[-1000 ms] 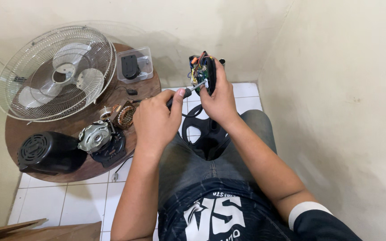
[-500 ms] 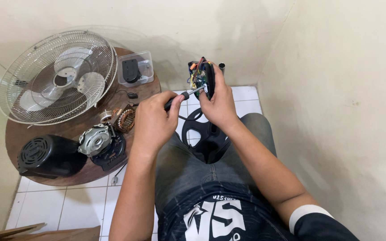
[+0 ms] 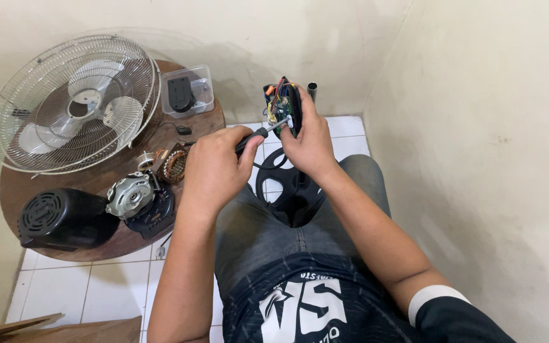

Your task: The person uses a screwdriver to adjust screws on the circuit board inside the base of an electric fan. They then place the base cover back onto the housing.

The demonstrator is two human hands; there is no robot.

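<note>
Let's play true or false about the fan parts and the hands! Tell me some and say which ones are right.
1. The left hand holds a screwdriver. True.
2. The right hand is empty. False: it holds a black control housing with coloured wires.
3. The fan guard lies on the round wooden table. True.
4. The black motor cover rests on the person's lap. False: it sits on the table.

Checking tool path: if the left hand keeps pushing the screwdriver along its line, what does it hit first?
The left hand drives the screwdriver up-right; its tip seems already at the circuit board held by the right hand. Depth unclear.
</note>
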